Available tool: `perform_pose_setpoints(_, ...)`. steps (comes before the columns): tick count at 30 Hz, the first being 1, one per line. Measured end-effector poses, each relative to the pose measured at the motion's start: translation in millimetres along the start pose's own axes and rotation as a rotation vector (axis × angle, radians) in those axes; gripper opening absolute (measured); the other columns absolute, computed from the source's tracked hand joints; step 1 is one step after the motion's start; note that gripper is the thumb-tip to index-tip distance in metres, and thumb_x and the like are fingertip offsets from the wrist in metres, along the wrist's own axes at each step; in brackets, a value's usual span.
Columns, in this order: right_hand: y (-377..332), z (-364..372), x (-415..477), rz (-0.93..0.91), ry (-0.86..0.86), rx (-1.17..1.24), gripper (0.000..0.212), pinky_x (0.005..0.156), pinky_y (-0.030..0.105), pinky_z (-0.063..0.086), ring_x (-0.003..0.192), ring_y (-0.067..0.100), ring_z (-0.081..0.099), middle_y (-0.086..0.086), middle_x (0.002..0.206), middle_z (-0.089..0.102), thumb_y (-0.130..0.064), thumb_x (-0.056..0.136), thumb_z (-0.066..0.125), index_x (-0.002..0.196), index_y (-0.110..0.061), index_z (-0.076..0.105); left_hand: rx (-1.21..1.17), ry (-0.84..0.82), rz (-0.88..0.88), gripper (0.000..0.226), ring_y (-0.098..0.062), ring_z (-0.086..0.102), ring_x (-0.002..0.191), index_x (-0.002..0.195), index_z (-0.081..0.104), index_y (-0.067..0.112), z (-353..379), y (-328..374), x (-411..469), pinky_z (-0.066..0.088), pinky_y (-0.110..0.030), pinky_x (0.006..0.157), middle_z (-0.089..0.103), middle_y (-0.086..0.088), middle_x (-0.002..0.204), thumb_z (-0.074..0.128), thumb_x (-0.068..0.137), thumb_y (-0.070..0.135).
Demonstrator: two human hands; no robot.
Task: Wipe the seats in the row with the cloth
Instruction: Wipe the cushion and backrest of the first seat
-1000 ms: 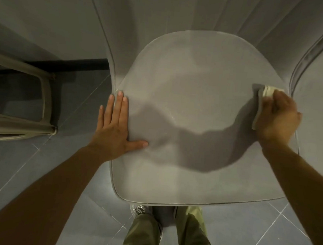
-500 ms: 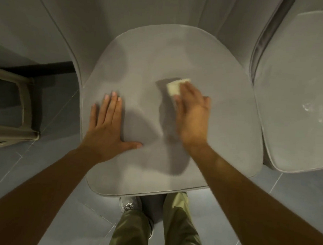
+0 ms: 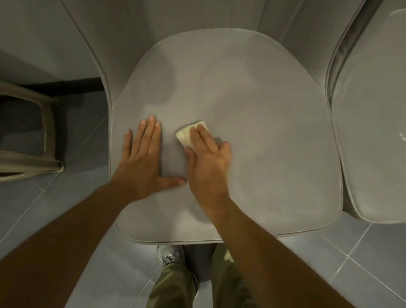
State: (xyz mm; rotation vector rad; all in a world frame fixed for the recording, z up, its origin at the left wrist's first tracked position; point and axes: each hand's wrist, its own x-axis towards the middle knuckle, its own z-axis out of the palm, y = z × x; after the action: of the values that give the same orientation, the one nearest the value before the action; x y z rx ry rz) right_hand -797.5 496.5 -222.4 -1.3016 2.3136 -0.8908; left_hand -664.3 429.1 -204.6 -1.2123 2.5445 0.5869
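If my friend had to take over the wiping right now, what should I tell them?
Left hand: open, flat on the seat near its left edge.
Right hand: fingers straight, pressing the folded cloth on the same seat, beside the left hand.
Done: this seat is mid-wipe; how much is covered can't be told.
Left: finish it, then the next seat on the right, which shows white specks.

The right hand (image 3: pixel 207 164) presses a small folded cream cloth (image 3: pixel 189 134) onto the grey cushioned seat (image 3: pixel 257 137); the left hand (image 3: pixel 144 157) lies flat just beside it
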Motion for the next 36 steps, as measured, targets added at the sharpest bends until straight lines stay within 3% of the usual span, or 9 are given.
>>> perform_pose_setpoints(4, 11.0, -25.1, 16.7, -0.125, 0.034, -0.061, 0.034, 0.083, 0.031, 0.030, 0.096, 0.035, 0.062, 0.019, 0.115, 0.064, -0.020, 0.086, 0.049, 0.108, -0.003, 0.068, -0.045, 0.050, -0.061, 0.136, -0.011, -0.024, 0.141, 0.148, -0.016, 0.011, 0.5, -7.7, -18.2, -0.029, -0.026, 0.109, -0.019, -0.002, 0.156, 0.020, 0.051, 0.100)
perform_pose_setpoints(8, 46.7, -61.3, 60.3, 0.068, 0.193, -0.210, 0.036, 0.085, 0.029, 0.026, 0.101, 0.042, 0.054, 0.018, 0.128, 0.056, -0.019, 0.089, 0.049, 0.118, -0.003, 0.062, -0.079, 0.000, -0.132, 0.140, -0.008, -0.029, 0.139, 0.145, -0.020, 0.014, 6.5, -30.3, -47.8, -0.029, -0.028, 0.108, -0.022, 0.001, 0.155, 0.028, 0.045, 0.099)
perform_pose_setpoints(11, 46.6, -52.3, 76.4, 0.250, 0.092, -0.262, 0.041, 0.096, 0.030, 0.026, 0.116, 0.036, 0.039, 0.006, 0.146, 0.039, -0.023, 0.095, 0.043, 0.135, -0.014, 0.048, -0.110, -0.026, -0.166, 0.138, -0.004, -0.041, 0.132, 0.140, -0.029, 0.018, 10.8, -41.1, -57.5, -0.025, -0.032, 0.110, -0.033, 0.006, 0.148, 0.034, 0.043, 0.094)
perform_pose_setpoints(14, 16.5, -12.0, 65.0, 0.248, 0.038, -0.126, 0.046, 0.098, 0.029, 0.027, 0.123, 0.030, 0.038, 0.014, 0.140, 0.041, -0.020, 0.091, 0.044, 0.137, -0.023, 0.045, -0.158, -0.042, -0.167, 0.143, -0.006, -0.045, 0.129, 0.135, -0.035, 0.019, 13.7, -40.1, -54.4, -0.023, -0.035, 0.111, -0.039, 0.007, 0.144, 0.040, 0.042, 0.098)
perform_pose_setpoints(21, -35.8, 22.0, -24.7, -0.323, -0.251, -0.115, 0.040, 0.075, 0.027, 0.033, 0.086, 0.033, 0.053, -0.001, 0.131, 0.057, -0.020, 0.087, 0.043, 0.123, -0.018, 0.060, -0.163, -0.074, -0.182, 0.144, -0.012, -0.039, 0.133, 0.134, -0.035, 0.017, 9.9, -39.2, -57.0, -0.020, -0.039, 0.114, -0.041, 0.006, 0.142, 0.038, 0.041, 0.099)
perform_pose_setpoints(26, -11.6, -21.0, 20.7, -0.006, -0.037, -0.053, 0.046, 0.094, 0.028, 0.032, 0.114, 0.030, 0.049, 0.012, 0.129, 0.055, -0.024, 0.086, 0.036, 0.127, -0.016, 0.057, -0.180, -0.082, -0.148, 0.132, -0.007, -0.042, 0.132, 0.136, -0.035, 0.020, 14.7, -44.5, -78.6, -0.025, -0.029, 0.110, -0.043, 0.009, 0.141, 0.028, 0.046, 0.094)
perform_pose_setpoints(30, 29.6, -36.3, 24.5, 0.078, 0.037, -0.232, 0.037, 0.088, 0.032, 0.032, 0.096, 0.041, 0.048, 0.010, 0.136, 0.051, -0.022, 0.095, 0.047, 0.127, -0.008, 0.057, -0.165, -0.099, -0.080, 0.135, -0.005, -0.041, 0.133, 0.139, -0.033, 0.021, 27.8, -57.9, -97.6, -0.024, -0.028, 0.109, -0.043, 0.010, 0.142, 0.016, 0.044, 0.104)
perform_pose_setpoints(34, -4.4, 5.1, -28.1, -0.030, 0.029, -0.219, 0.043, 0.073, 0.030, 0.028, 0.078, 0.039, 0.060, 0.020, 0.117, 0.063, -0.022, 0.088, 0.038, 0.114, 0.001, 0.064, -0.203, -0.116, -0.058, 0.135, -0.008, -0.038, 0.135, 0.137, -0.037, 0.026, 39.5, -69.0, -106.5, -0.019, -0.033, 0.112, -0.039, 0.010, 0.144, 0.014, 0.041, 0.105)
perform_pose_setpoints(36, -36.1, 25.3, -67.1, -0.047, -0.051, -0.129, 0.045, 0.075, 0.016, 0.030, 0.079, 0.030, 0.054, 0.017, 0.118, 0.062, -0.026, 0.091, 0.036, 0.118, -0.003, 0.063, -0.247, -0.119, -0.059, 0.140, -0.007, -0.036, 0.136, 0.137, -0.034, 0.023, 41.7, -69.8, -106.8, -0.017, -0.034, 0.114, -0.038, 0.010, 0.145, 0.021, 0.038, 0.105)
